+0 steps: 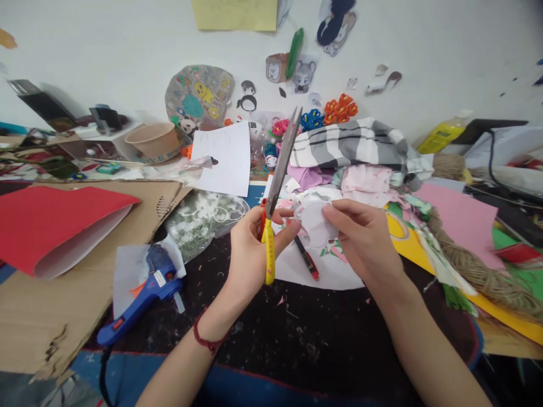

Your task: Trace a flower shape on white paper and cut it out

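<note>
My left hand (250,249) is closed around a pair of scissors (278,169) with red and yellow handles. The blades point upward and lie almost together. Between the thumb and fingers of my right hand (365,237) is a small rounded piece of white paper (317,223). The left fingertips are close to the paper's left edge; whether they touch it I cannot tell. Beneath both hands a larger white sheet (292,271) lies on the dark table, with paper scraps on it. A black pen-like tool (306,259) with a red end rests there.
At left, a blue glue gun (146,299) lies beside cardboard (25,316) and folded red paper (63,220). A plastic bag (203,220) holds green and white bits. Checked cloth (352,144) is piled behind. To the right are twine (475,260), yellow sheets (413,243) and pink paper (462,215).
</note>
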A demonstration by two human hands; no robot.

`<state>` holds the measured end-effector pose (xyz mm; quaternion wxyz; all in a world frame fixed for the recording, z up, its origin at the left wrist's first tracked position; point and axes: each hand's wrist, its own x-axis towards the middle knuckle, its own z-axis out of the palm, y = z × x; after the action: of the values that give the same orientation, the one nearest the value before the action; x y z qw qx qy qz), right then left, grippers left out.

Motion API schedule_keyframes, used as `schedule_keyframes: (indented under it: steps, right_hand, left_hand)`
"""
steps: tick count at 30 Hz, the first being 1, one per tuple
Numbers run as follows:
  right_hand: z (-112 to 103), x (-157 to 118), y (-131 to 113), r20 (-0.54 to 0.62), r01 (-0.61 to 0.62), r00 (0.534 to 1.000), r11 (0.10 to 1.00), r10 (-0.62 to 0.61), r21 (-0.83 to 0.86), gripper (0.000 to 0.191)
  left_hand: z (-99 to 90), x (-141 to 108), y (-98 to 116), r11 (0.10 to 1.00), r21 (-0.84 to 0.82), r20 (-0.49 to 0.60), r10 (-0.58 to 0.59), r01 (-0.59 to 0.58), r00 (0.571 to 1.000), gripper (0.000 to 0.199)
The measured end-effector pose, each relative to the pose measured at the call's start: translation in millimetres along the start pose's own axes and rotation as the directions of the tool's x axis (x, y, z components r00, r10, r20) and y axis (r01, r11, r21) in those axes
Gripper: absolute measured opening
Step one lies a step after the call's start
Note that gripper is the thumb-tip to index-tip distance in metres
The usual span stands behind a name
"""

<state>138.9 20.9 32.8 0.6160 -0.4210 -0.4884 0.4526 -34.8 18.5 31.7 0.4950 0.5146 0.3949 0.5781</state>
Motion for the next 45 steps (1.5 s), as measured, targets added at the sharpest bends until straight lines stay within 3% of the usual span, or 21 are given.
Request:
schedule_keyframes:
  steps: [5,14,28,45]
  right_hand:
    - [1.5,0.4,-1.1,-0.025,-0.009,1.0,1.0,0.009,0.005,0.004]
    - [2.6,-0.7,2.8,-0.097,0.099,0.99,0.993,-0.105,-0.067,0.002]
    - [2.1,-0.3,2.8,-0.08,0.093,0.992,0.994,-0.098,-0.062,0.002]
    - [1.9,-3.4,5.5,-0.132,0.238,0.947,0.916,-0.293,-0.324,0.003]
  left_hand:
    - [1.7,-0.6,2.9,0.998,-0.024,0.014,-0.061,0.062,0.998,0.025]
    - [1.3,-0.8,3.9,0.997,-0.006,0.006,-0.077,0.077,0.997,0.026]
    - [1.8,-0.8,3.6,0.996,0.051,0.039,-0.069,0.067,0.997,0.026]
    - [0.8,-1.8,2.8,0.996,0.06,0.046,-0.07,0.067,0.996,0.026]
